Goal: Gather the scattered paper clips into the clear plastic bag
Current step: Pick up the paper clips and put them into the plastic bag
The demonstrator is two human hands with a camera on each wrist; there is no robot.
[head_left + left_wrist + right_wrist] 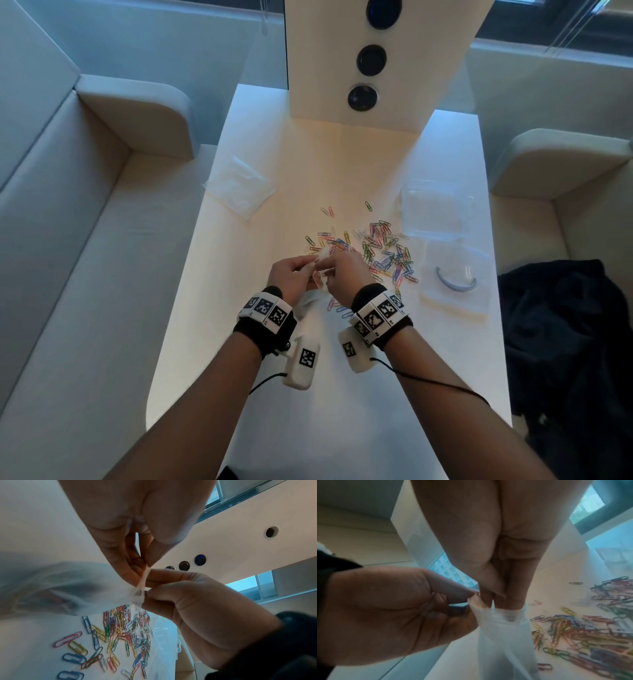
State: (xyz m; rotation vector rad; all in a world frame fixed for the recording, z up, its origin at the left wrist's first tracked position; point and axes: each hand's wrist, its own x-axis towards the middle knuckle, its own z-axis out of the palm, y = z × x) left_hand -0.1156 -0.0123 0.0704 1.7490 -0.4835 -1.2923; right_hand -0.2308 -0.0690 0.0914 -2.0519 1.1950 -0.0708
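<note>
Thumb and forefinger of the left hand (pixel 137 520) and right hand (pixel 202 609) pinch the rim of the bag (pixel 503 635), which hangs just above the table (pixel 342 164). Whether its mouth is parted looks unclear. Clips (pixel 380 246) lie heaped just beyond the hands.

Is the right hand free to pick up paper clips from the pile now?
Probably not yet. The right hand and left hand both pinch the bag's top edge. The clips lie unobstructed just beyond the fingers, so reach is no problem once it lets go.
</note>
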